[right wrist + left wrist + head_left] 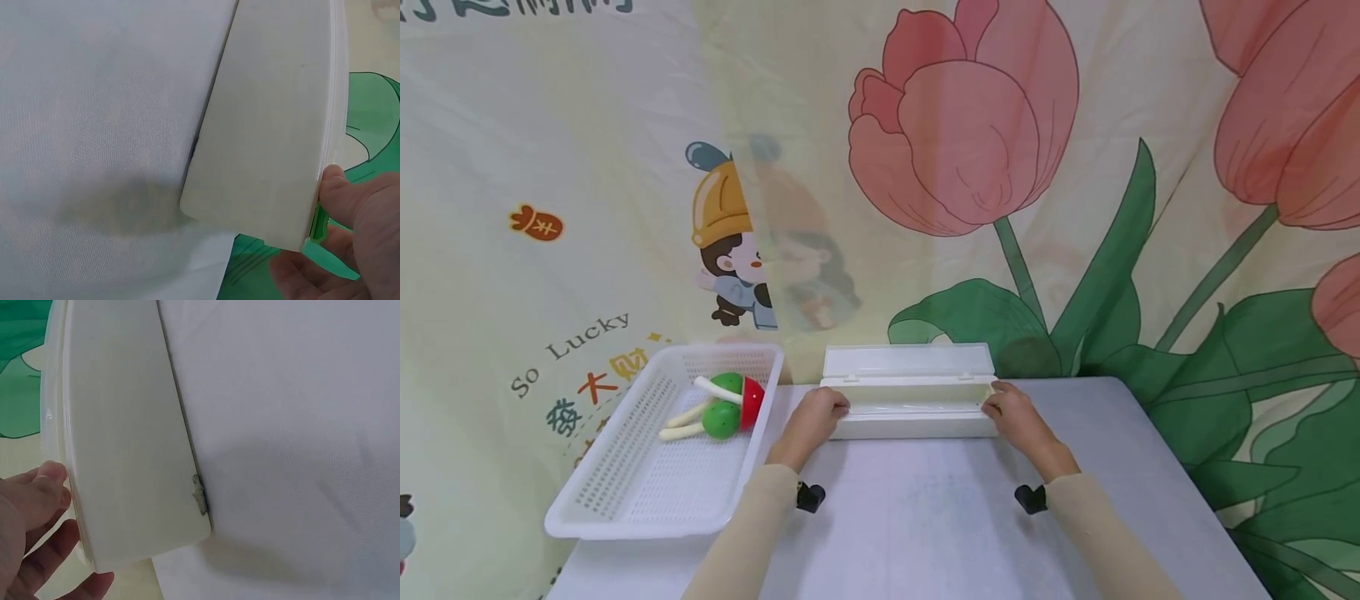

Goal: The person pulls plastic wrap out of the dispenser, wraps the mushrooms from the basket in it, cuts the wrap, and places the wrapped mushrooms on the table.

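A long white box (917,427) sits at the far edge of the table, with its hinged lid (910,360) raised at the back and its inside trough showing. My left hand (814,419) grips the left end, thumb at the upper front edge. At the right end my right hand (1021,419) holds the box the same way. In the right wrist view the right thumb (334,178) lies on the rim, just above a small green piece (319,225) at the box's end. A grey mark (199,495) shows low on the box front in the left wrist view.
To the left stands a white perforated basket (640,528). Inside it lie green balls (721,419) on pale sticks and a red dotted cap (751,403) with a white stem. Behind the table (917,533) hangs a printed cloth (790,67) with tulips.
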Available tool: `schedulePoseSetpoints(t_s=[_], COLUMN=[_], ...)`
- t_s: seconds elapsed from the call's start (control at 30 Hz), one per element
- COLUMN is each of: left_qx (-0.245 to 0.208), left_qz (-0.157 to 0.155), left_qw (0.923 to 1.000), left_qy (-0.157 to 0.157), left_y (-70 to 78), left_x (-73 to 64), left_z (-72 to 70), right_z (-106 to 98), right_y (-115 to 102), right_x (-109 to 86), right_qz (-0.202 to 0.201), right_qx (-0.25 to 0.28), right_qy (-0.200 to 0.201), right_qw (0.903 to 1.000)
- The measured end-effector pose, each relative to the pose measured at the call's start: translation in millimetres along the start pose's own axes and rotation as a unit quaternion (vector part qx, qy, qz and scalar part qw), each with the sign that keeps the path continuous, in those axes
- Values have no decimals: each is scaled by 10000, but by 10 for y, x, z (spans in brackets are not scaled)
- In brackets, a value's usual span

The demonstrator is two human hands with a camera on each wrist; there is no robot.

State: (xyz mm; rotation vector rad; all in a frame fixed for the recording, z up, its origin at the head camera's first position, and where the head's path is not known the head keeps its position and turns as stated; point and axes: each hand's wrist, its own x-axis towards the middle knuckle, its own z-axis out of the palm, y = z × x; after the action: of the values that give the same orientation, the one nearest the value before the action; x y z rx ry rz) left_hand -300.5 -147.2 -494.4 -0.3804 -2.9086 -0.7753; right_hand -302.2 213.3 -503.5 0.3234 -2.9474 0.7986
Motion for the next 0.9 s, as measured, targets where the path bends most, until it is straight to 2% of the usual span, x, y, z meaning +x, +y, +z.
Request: schedulePoseSetpoints(t_s=[0.17,0.27,0.3,0.5,0.63,0.9], left_qx=[24,63,48,47,13,-6], left_qz=[-74,-213,-268,-117,14,519], left_qw=[9999,9997,9996,9995,9987,9923], left_qy=[109,129,124,275,510,1125], left_y=[19,37,42,38,19,34], left_x=[15,18,17,9,15,46], left_z=[9,10,9,22,39,34], right_z=[28,48,54,67,62,39], right_y=[10,8,3,-34,-43,-40], right_x=[-12,-7,-3,16,23,30], right_qz=[-587,-756,-760,-544,-447,-409], right_qx=[-144,-91,-59,0,-19,20], right_qy=[406,445,418,279,232,229], right_qw=[9973,9961,9962,9981,9987,9989])
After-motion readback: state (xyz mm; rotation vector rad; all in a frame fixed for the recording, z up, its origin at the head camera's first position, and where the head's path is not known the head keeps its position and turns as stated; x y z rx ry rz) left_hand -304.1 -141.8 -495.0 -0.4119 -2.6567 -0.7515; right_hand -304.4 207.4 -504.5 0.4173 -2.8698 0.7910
